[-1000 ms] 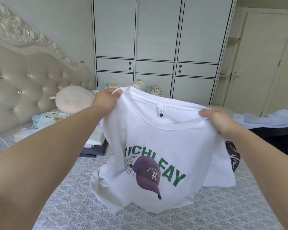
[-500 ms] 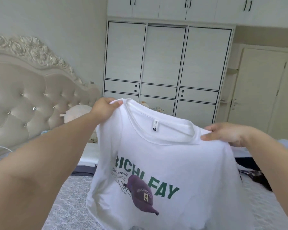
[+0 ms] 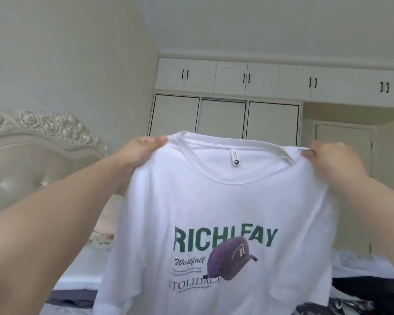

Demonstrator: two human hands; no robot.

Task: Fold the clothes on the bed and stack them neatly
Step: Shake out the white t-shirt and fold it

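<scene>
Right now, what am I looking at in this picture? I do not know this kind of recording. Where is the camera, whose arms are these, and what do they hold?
The camera sits on a person's head, so you see that person's own two bare arms reaching forward. The left hand and the right hand each pinch one shoulder of a white T-shirt, holding it up in the air, print facing the camera. Behind it are a padded headboard and white wardrobe doors. At the lower right, dark clothes lie on the bed.
</scene>
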